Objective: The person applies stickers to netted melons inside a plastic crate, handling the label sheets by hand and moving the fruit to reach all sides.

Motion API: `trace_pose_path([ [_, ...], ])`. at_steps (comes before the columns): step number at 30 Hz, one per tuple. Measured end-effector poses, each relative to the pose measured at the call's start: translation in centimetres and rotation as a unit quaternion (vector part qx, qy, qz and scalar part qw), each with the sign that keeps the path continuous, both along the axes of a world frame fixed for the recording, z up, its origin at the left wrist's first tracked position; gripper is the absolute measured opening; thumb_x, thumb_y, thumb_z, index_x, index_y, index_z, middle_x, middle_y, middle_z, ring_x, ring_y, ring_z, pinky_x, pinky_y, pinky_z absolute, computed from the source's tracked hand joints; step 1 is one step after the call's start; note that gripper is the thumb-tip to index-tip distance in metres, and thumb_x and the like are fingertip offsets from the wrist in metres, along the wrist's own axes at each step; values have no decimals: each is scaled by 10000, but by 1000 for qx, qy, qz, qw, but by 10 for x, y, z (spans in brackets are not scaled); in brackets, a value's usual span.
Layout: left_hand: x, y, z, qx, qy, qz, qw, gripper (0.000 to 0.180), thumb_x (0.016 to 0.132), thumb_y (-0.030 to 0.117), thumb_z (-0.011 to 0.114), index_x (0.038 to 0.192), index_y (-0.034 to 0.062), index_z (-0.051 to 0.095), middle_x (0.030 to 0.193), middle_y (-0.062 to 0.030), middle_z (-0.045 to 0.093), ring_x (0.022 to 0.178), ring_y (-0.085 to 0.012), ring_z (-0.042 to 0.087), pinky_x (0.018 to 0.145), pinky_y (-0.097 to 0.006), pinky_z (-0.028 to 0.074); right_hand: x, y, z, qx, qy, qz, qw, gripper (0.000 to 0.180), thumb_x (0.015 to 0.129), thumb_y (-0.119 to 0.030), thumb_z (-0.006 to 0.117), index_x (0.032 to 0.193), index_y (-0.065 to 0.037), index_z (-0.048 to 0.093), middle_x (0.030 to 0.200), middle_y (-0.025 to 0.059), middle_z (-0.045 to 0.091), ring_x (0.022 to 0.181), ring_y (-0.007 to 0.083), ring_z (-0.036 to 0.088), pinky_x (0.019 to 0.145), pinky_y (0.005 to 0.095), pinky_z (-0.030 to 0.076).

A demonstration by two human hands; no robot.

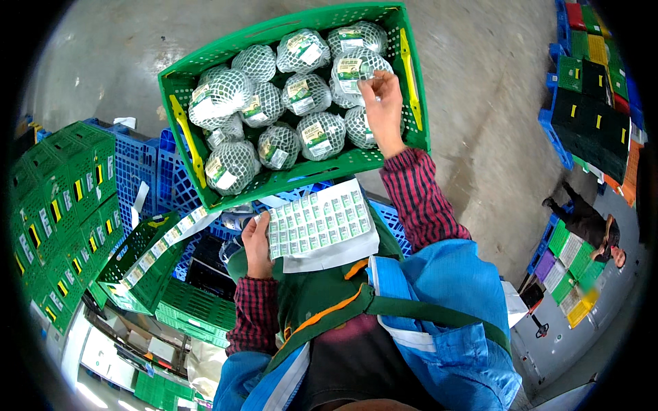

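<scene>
My left hand (258, 248) grips the left edge of a white sheet of small green-and-white stickers (321, 222), with more white paper below it. A green plastic crate (291, 183) stands in front of me, holding several round items in white mesh nets, each with a green-and-white label. My right hand (384, 103) is over the crate's right side. Its thumb and fingers are pinched together against the label of a netted round item (373, 63) at the upper right. Whether a sticker is between the fingertips is hidden.
Stacked green crates (65, 205) stand at the left beside blue pallets (137, 164). A long sticker strip (161, 246) hangs over a tilted green crate (147, 274). Loaded pallets (589, 103) line the right. A person (593, 222) stands farther off by coloured crates (569, 267).
</scene>
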State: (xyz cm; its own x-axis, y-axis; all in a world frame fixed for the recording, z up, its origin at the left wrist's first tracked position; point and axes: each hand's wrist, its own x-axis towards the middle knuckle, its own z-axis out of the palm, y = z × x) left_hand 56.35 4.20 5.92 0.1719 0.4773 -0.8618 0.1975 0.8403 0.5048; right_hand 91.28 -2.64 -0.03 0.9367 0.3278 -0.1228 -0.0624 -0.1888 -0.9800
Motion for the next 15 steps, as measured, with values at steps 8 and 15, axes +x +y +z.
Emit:
trace_pose_path([
  [8, 0, -7, -1, -15, 10, 0, 1000, 169, 914, 162, 624, 924, -6, 642, 816, -36, 673, 666, -96, 620, 596, -228, 480, 24, 21, -28, -252, -295, 64, 919, 395, 757, -24, 720, 1100, -12, 524, 832, 82, 583, 723, 184, 568, 676, 292, 478],
  [15, 57, 31, -9, -173, -175, -8, 969, 227, 957, 214, 522, 1032, 9, 588, 982, -79, 667, 809, -154, 654, 722, -286, 534, 56, -14, -24, -132, -134, -21, 982, 405, 816, -91, 701, 1161, -9, 507, 947, 100, 599, 823, 180, 596, 732, 307, 496],
])
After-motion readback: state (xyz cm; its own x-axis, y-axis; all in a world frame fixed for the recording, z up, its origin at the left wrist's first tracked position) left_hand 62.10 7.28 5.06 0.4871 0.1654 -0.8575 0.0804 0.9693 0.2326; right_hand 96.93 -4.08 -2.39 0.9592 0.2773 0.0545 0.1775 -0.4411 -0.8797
